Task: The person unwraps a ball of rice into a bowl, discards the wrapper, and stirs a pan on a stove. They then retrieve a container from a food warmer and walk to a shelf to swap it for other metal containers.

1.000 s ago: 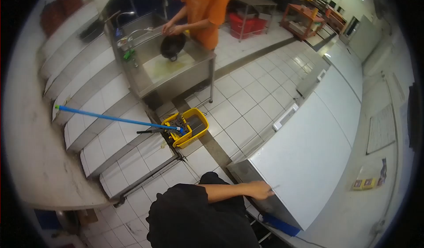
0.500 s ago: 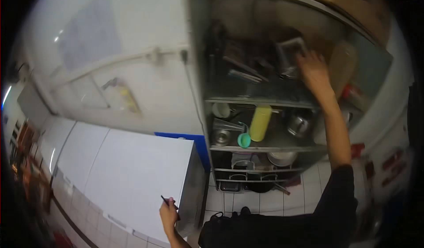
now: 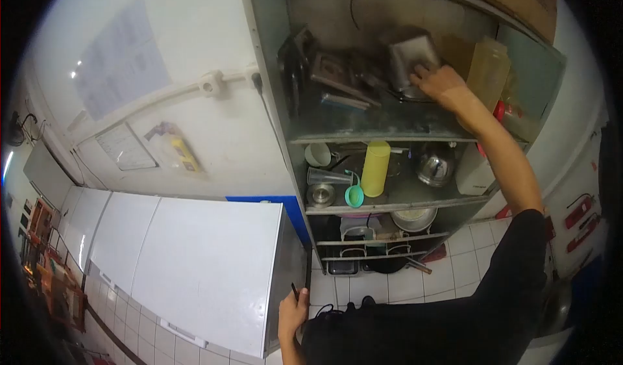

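My right hand (image 3: 442,86) reaches into the top shelf of a cabinet, fingers curled against the lower right edge of a silvery box-shaped container (image 3: 413,52), which is tilted and slightly blurred. To its left lie a brown-grey flat object (image 3: 334,71) and a pale, thin bundle (image 3: 344,101). A tall yellowish container (image 3: 490,66) stands right of the hand. Low in front of me, beside the white chest's side, my left hand (image 3: 293,310) is closed around a thin dark pen-like stick (image 3: 294,291), whose tip pokes up above the fingers.
The middle shelf (image 3: 389,202) holds a yellow tumbler (image 3: 376,169), a turquoise strainer-like item (image 3: 354,195) and a metal kettle (image 3: 435,167). Pots and pans (image 3: 414,218) sit lower down. A long white chest (image 3: 207,261) stands at left, and fire extinguishers (image 3: 579,213) at right.
The view has shifted and sharpened. My right hand has moved from the container's right side to its lower right edge. My left hand now appears further right and lower, still with the stick.
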Demonstrator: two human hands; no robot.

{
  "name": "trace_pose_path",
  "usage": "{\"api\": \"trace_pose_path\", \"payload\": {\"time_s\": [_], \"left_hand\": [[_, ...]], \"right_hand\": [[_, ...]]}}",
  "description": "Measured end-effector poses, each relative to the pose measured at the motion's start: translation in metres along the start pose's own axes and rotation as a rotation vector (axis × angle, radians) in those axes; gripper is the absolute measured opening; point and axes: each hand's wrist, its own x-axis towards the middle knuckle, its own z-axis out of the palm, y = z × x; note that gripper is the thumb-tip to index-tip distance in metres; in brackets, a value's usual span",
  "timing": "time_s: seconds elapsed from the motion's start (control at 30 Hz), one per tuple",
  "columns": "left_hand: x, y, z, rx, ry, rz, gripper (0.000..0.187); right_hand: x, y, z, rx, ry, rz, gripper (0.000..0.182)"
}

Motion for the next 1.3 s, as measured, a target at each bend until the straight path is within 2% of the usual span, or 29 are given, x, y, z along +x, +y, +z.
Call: {"api": "trace_pose_path", "payload": {"time_s": [0.3,0.47,0.7,0.73,0.83,0.93,1.03,1.1,1.2,1.27,1.3], "left_hand": [[-0.009,-0.006,-0.007,-0.059,0.075,-0.039,0.042],[-0.015,0.001,0.005,-0.001,0.041,-0.049,0.042],[-0.017,0.016,0.013,0.052,-0.019,-0.001,0.043],[-0.017,0.022,0.011,0.042,-0.046,-0.022,0.041],[-0.015,0.032,0.009,0.157,-0.032,0.009,0.038],[-0.011,0.027,0.010,0.142,-0.038,0.012,0.034],[-0.012,0.041,0.005,0.035,0.009,0.047,0.031],[-0.014,0.050,0.000,-0.143,-0.004,0.046,0.025],[-0.026,0.072,-0.013,-0.433,-0.015,0.082,0.023],[-0.027,0.087,-0.022,-0.606,0.026,0.130,0.027],[-0.030,0.089,-0.026,-0.681,0.070,0.155,0.031]], "right_hand": [[0.004,-0.003,-0.004,0.062,0.182,0.088,0.030],[0.002,-0.003,-0.003,0.033,0.304,0.164,0.028],[-0.018,-0.010,-0.005,-0.047,0.525,0.107,0.028],[-0.021,-0.010,-0.002,-0.070,0.606,0.068,0.028],[-0.034,-0.015,-0.008,-0.088,0.645,0.038,0.025],[-0.051,-0.025,-0.024,-0.078,0.646,-0.011,0.020],[-0.081,-0.039,-0.029,-0.051,0.674,-0.056,0.019],[-0.108,-0.048,-0.028,-0.049,0.626,-0.086,0.019],[-0.141,-0.079,-0.034,0.172,0.549,-0.114,0.023],[-0.153,-0.110,-0.045,0.527,0.478,-0.174,0.026],[-0.152,-0.130,-0.052,0.816,0.406,-0.227,0.028]]}}
